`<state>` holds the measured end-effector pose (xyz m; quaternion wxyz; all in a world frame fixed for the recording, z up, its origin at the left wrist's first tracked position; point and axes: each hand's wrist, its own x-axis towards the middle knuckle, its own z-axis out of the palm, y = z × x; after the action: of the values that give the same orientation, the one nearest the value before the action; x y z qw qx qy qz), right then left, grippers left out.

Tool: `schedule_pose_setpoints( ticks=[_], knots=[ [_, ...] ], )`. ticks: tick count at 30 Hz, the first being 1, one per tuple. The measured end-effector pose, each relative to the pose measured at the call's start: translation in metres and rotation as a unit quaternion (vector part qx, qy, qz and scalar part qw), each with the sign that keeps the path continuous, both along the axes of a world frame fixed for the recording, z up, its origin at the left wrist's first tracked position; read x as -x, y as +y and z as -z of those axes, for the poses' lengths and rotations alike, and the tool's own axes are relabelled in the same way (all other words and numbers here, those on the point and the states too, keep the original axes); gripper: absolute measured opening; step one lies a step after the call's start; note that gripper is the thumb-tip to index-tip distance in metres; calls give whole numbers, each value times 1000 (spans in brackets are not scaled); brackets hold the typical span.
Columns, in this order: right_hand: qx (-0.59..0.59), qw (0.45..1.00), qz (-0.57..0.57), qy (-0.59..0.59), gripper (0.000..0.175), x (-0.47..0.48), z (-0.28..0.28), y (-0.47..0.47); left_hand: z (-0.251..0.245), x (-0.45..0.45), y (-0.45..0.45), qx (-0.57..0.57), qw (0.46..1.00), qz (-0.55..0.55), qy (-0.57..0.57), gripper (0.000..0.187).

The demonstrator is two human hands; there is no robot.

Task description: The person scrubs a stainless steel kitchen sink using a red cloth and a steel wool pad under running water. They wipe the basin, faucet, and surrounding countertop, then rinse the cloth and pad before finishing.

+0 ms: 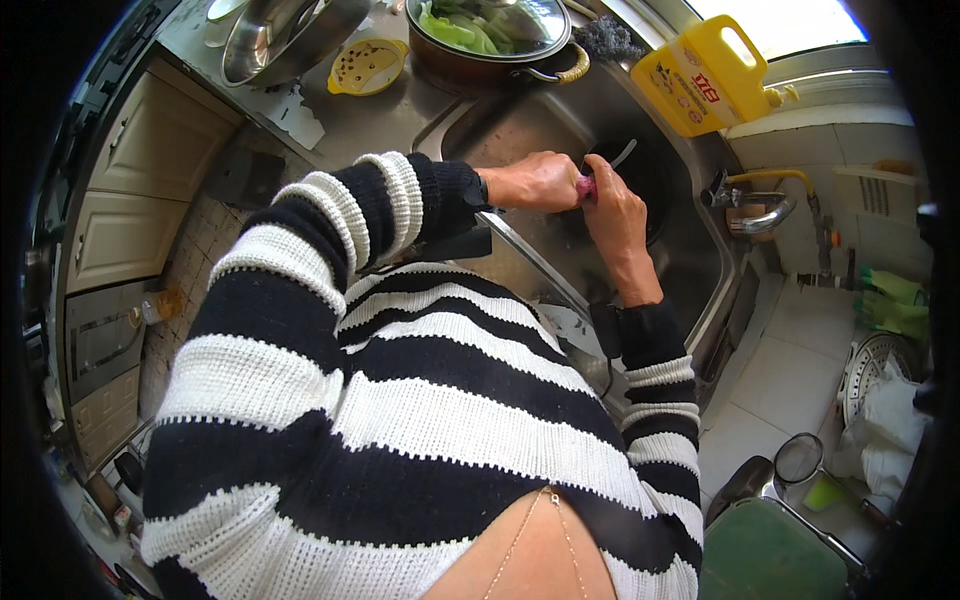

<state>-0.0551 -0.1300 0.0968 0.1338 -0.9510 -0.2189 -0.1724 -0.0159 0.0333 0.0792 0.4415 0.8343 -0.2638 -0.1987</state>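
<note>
Over the stainless steel sink (510,127), my left hand (534,182) is closed in a fist around a small pink, wrung-looking thing (586,187), perhaps a scrubbing cloth. My right hand (619,214) grips its other end, so the two hands nearly touch. Most of the pink thing is hidden by my fingers. Beyond my right hand, a dark round shape (652,176) lies in the sink, too shadowed to make out. A pale, narrow strip (624,153) sticks up beside it.
A lidded pot (480,71) with green leaves stands at the sink's far edge. Left of it are a yellow dish (367,67) and a steel bowl (262,45). A yellow detergent jug (705,79) and a faucet (761,214) are on the right. Green gloves (892,300) hang farther right.
</note>
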Motion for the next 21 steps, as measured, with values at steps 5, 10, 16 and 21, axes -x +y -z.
schedule_pose_setpoints(
  ticks=[5, 10, 16, 21],
  knots=[
    [21, 998, -51, -31, 35, -16, 8, -7, 13, 11, -13, 101, 959, -98, 247, 24],
    [16, 996, -82, 6, 36, -25, 12, -4, -4, 32, -14, 225, 860, -156, 432, 19],
    [20, 995, -90, -26, 19, -36, 47, -4, 11, 34, -18, 326, 661, -141, 660, 30],
    [-20, 983, 19, 182, 31, -33, 60, -15, 41, 22, -14, 241, 782, -204, 538, 16]
  ],
)
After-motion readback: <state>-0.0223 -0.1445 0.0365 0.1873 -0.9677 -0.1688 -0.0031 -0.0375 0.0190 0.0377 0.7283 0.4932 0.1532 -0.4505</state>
